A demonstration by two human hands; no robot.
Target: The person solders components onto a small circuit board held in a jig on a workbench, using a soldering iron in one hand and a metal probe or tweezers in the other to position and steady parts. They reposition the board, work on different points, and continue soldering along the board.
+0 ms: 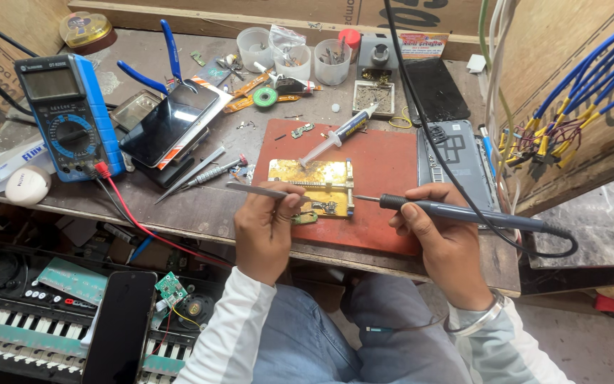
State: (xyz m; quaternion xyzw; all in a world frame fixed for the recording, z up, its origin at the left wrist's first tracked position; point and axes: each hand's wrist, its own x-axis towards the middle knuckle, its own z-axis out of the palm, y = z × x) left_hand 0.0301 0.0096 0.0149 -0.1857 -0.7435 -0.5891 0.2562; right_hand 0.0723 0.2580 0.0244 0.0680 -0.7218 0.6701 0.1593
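My left hand point(268, 229) pinches a pair of metal tweezers point(259, 190) whose tips lie over a small circuit board point(323, 207) clamped in a gold-coloured holder point(313, 175). My right hand point(440, 238) grips a dark soldering iron point(463, 212), its thin tip pointing left at the holder's right edge. The holder sits on a red mat point(378, 178) on the workbench. A flux syringe point(339, 134) rests diagonally just behind the holder.
A blue multimeter point(69, 117) with a red lead stands at left beside stacked phones point(168, 124). Blue-handled pliers point(161, 60), plastic cups point(293, 53), a parts tray point(374, 96) and an opened phone point(460, 160) fill the bench. Blue wires point(584, 85) hang at right; a keyboard point(30, 320) lies below.
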